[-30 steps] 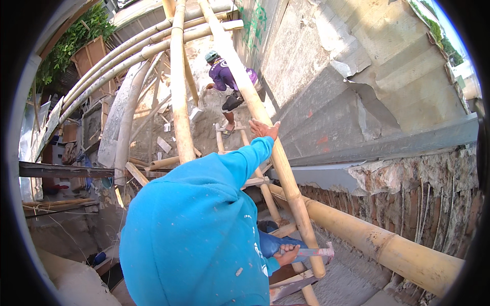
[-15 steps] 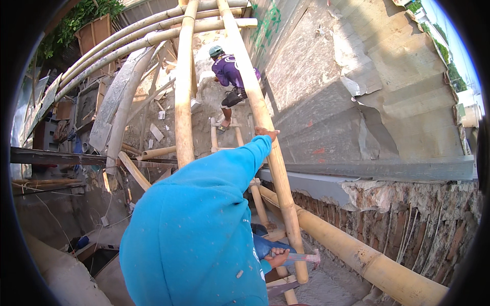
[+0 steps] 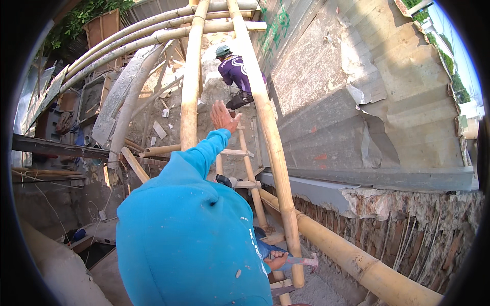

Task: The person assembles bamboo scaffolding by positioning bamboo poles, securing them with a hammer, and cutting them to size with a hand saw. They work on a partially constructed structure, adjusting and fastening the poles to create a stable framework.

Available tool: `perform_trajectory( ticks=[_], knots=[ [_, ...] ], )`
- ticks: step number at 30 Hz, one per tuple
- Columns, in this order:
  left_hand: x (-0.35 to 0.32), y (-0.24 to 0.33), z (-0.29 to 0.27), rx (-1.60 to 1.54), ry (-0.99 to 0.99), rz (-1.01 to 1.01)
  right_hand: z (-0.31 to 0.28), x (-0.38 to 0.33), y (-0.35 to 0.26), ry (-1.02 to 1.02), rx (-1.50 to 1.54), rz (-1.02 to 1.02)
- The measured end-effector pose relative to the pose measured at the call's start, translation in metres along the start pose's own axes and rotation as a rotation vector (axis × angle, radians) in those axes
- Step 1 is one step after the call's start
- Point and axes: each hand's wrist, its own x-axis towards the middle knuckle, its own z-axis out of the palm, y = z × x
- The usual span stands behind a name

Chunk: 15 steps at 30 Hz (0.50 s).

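Our left hand (image 3: 223, 116), fingers apart, reaches up between two bamboo poles (image 3: 269, 132); our right hand (image 3: 275, 259), fingers clamped, grips a hammer (image 3: 302, 261) beside the ladder (image 3: 246, 168).

Head-worn fisheye, looking steeply down, near scaffold

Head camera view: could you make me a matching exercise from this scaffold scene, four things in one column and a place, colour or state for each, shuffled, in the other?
Things:
1. left hand
2. right hand
3. co-worker's shirt
4. brick wall

Descriptions:
A. purple
B. lower right, under the grey ledge
C. raised with fingers spread, between two upright bamboo poles
D. low down, closed around a hammer

Pairs: 1-C, 2-D, 3-A, 4-B
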Motion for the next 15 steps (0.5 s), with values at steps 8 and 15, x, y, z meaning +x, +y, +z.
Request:
perform_trajectory(
  ticks=[8, 15],
  knots=[
    [0.026, -0.112, -0.117, 0.139, -0.226, -0.736, -0.007, 0.013, -0.001, -0.052, -0.05, 0.034],
    [0.022, -0.141, -0.083, 0.079, -0.322, -0.706, -0.001, 0.006, -0.012, -0.02, -0.103, 0.114]
  ],
)
